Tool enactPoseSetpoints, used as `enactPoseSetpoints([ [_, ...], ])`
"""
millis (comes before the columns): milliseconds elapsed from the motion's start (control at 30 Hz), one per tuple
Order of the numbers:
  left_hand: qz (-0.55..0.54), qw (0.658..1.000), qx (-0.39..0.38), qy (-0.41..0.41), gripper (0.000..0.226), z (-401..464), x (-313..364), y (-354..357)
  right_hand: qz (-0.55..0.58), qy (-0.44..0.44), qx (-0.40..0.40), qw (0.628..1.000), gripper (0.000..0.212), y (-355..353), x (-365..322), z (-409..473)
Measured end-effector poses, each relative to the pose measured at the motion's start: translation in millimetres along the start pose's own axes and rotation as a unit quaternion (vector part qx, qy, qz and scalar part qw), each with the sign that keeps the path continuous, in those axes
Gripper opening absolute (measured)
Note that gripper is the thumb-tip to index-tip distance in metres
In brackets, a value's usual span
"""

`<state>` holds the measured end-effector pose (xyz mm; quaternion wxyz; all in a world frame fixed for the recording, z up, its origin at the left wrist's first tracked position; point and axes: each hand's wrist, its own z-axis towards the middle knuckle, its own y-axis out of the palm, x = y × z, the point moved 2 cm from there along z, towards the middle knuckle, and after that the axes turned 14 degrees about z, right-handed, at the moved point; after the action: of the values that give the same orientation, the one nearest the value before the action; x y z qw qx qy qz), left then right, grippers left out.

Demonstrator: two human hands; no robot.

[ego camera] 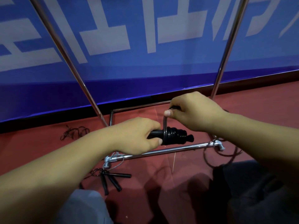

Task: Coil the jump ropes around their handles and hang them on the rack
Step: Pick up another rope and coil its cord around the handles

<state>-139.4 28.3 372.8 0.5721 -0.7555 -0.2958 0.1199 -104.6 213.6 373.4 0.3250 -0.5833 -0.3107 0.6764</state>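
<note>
My left hand [137,137] grips the black jump rope handles [187,137], held level in front of me. Several turns of black rope [174,135] are wound tight around them, and the handle tips stick out to the right. My right hand [192,112] pinches the free end of the rope [165,125], which rises straight up from the coil. The chrome rack [169,149] stands just behind and below, its lower crossbar under my hands and two slanted poles rising left and right.
More black handles [113,180] with a wire rope lie on the red floor by the rack's left foot. A tangled dark rope [74,132] lies at the left, another dark rope [226,152] by the right foot. A blue banner [145,38] covers the wall behind. My knees are at the bottom.
</note>
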Motion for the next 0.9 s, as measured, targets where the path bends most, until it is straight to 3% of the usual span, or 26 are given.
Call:
enactPoseSetpoints([
  [333, -0.044, 0.998, 0.004, 0.038, 0.017, -11, 10, -9, 0.055, 0.005, -0.033, 0.998, 0.025, 1, 11, 13],
  [533, -0.146, 0.988, -0.018, 0.052, 0.021, -19, 9, -12, 0.122, 0.044, -0.032, 0.991, 0.03, -3, 9, 14],
  [633, -0.229, 0.969, -0.034, 0.082, 0.017, -23, 10, -15, 0.194, 0.061, -0.039, 0.978, 0.031, -5, 14, 15],
  [733, -0.32, 0.941, -0.046, 0.103, 0.017, -25, 13, -13, 0.197, 0.057, -0.057, 0.977, 0.024, -4, 16, 14],
  [833, -0.387, 0.915, -0.02, 0.111, 0.01, -23, 12, -13, 0.228, 0.057, -0.077, 0.969, 0.017, 2, 17, 14],
  [900, -0.415, 0.903, 0.012, 0.113, 0.018, -20, 9, -14, 0.288, 0.042, -0.091, 0.952, 0.015, 2, 15, 11],
])
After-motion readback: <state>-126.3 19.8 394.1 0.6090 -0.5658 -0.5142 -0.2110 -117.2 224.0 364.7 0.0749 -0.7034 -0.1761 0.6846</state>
